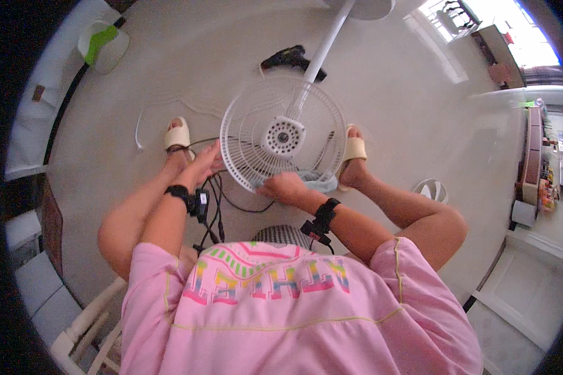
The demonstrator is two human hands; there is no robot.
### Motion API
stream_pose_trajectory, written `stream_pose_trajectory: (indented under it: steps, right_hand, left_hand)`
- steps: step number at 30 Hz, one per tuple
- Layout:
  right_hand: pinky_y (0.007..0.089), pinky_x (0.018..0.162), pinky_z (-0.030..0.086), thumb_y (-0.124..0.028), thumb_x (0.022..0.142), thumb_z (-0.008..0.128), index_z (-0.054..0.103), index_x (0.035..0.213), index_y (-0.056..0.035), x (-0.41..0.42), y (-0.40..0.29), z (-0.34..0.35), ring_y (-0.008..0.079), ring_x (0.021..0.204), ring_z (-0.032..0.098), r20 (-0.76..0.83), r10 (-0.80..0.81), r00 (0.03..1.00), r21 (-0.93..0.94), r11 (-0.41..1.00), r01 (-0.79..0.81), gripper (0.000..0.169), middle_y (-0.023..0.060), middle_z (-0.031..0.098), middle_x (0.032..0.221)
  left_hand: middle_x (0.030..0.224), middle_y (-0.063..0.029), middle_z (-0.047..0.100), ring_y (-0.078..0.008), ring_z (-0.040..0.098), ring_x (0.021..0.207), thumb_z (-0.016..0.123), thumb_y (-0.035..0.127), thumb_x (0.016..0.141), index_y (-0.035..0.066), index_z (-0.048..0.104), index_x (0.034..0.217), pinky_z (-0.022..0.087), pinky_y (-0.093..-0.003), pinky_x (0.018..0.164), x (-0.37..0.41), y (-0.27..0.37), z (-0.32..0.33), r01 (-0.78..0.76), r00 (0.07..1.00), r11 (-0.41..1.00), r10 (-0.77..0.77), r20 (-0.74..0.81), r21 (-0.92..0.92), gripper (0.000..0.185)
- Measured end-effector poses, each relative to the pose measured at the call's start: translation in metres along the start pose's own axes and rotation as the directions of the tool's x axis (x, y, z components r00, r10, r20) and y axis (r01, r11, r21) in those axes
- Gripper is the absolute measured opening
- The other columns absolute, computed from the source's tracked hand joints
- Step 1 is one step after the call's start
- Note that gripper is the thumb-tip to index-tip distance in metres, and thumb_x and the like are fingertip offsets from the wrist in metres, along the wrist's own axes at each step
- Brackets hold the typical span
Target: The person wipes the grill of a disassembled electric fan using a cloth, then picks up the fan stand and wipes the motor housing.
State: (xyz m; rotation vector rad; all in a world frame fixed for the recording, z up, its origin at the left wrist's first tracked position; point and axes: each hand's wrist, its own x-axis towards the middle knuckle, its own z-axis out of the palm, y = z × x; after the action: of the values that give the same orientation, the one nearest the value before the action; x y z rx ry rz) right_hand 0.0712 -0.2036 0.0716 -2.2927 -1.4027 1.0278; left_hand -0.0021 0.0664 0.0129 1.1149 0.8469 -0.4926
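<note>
Before me, between my feet, is the white wire rear grille (237, 164) of a pedestal fan. It is tilted, with a pierced white motor plate (281, 137) and bare shaft in its middle; no blades show on it. A white pole (329, 42) runs from it to a round base (373, 7) at the top. My right hand (285, 186) grips a light blue cloth (326, 182) at the near rim of the grille. At the left rim, my left hand (209, 161) has blurred, outstretched fingers; whether they touch the wires is hard to tell.
Dark cables (219, 206) hang and loop below my left hand. A black power tool or hair dryer (288, 58) lies on the floor beyond the grille. A white bin (115, 51) with a green patch stands far left. One white ring-shaped object (431, 190) rests right of my leg.
</note>
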Motion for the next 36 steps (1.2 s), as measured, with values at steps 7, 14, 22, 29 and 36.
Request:
stream_pose_trajectory:
  steps: [7, 14, 22, 29, 36]
  right_hand:
    - [0.0416, 0.07, 0.048, -0.022, 0.075, 0.059, 0.053, 0.099, -0.0026, -0.039, 0.112, -0.172, 0.0329, 0.085, 0.058, -0.504, 0.517, 0.692, 0.238, 0.853, -0.464, 0.031, 0.0179, 0.058, 0.09]
    - [0.0332, 0.065, 0.052, -0.018, 0.074, 0.062, 0.022, 0.135, -0.0153, -0.01, 0.296, -0.206, 0.028, 0.082, 0.06, -0.369, 0.161, 0.915, -0.738, 0.548, -0.394, 0.073, 0.0207, 0.039, 0.123]
    - [0.0227, 0.06, 0.051, -0.014, 0.079, 0.053, 0.033, 0.129, -0.0173, 0.102, 0.232, -0.176, 0.0167, 0.084, 0.054, -0.236, -0.281, 0.93, -0.81, 0.586, -0.029, 0.055, 0.0063, 0.041, 0.12]
    - [0.0218, 0.056, 0.05, -0.017, 0.076, 0.057, 0.048, 0.098, -0.0143, 0.124, 0.245, -0.154, 0.0156, 0.079, 0.056, -0.341, -0.508, 0.791, -0.84, 0.542, -0.014, 0.024, 0.0035, 0.051, 0.101]
    - [0.0268, 0.055, 0.05, -0.017, 0.074, 0.055, 0.045, 0.1, -0.0119, 0.092, 0.261, -0.177, 0.0172, 0.075, 0.056, -0.321, -0.562, 0.762, -0.85, 0.526, 0.029, 0.028, 0.0052, 0.049, 0.087]
  left_hand:
    - [0.103, -0.0031, 0.054, -0.0135, 0.053, 0.083, 0.055, 0.031, 0.085, 0.009, 0.034, 0.122, 0.042, -0.0264, 0.07, -0.018, -0.023, 0.02, 0.046, 0.997, 0.996, -0.041, -0.071, 0.072, 0.048]
    - [0.098, -0.0073, 0.057, -0.0177, 0.058, 0.078, 0.052, 0.014, 0.084, 0.002, 0.049, 0.104, 0.048, -0.0296, 0.067, -0.008, -0.052, 0.05, 0.253, 0.958, 0.962, -0.235, 0.164, -0.1, 0.023]
    - [0.097, -0.0093, 0.06, -0.0205, 0.06, 0.083, 0.047, 0.004, 0.081, 0.001, 0.051, 0.104, 0.051, -0.031, 0.068, -0.025, -0.069, 0.034, 0.144, 0.989, 0.921, -0.148, 0.018, -0.361, 0.023]
    - [0.098, -0.0093, 0.059, -0.0186, 0.058, 0.083, 0.049, 0.002, 0.074, -0.001, 0.051, 0.104, 0.049, -0.0313, 0.074, -0.046, -0.046, 0.04, 0.115, 0.987, 0.939, -0.146, -0.071, -0.325, 0.03]
    - [0.092, -0.007, 0.06, -0.0147, 0.06, 0.068, 0.05, 0.001, 0.071, -0.001, 0.053, 0.099, 0.048, -0.0238, 0.053, -0.061, 0.008, 0.059, -0.064, 0.973, 0.993, 0.04, -0.225, -0.1, 0.029]
